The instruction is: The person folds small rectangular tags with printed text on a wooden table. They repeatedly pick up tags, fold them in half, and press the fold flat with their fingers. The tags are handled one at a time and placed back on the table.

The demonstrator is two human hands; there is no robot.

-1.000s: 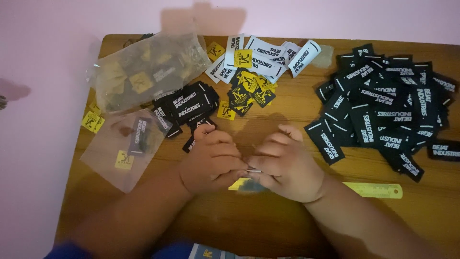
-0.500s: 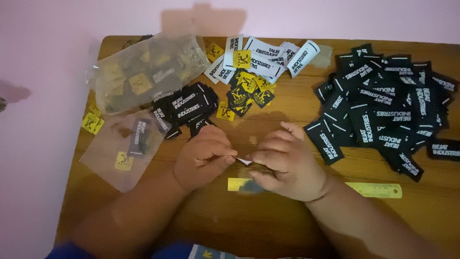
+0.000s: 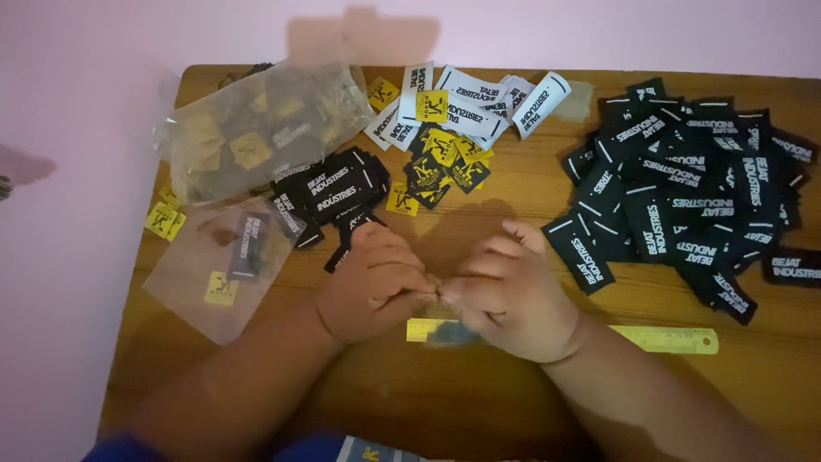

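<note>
While your fingers meet at the counter's (image 3: 513, 419) middle:
Left hand (image 3: 372, 282): curled, fingertips pinching something too small to tell.
Right hand (image 3: 509, 299): curled, meeting the left over the yellow ruler (image 3: 658, 339).
Black labels (image 3: 684, 197): large heap, right.
White labels (image 3: 479, 103): top centre.
Yellow square labels (image 3: 445, 154): just below those.
Clear bags (image 3: 256, 128): left, one full, one flat.

We cannot tell what the left hand (image 3: 372, 282) and right hand (image 3: 509, 299) pinch between them: the fingertips cover it. The right hand hides the middle of the yellow ruler (image 3: 658, 339). Contents of the full plastic bag (image 3: 256, 128) are blurred.
</note>
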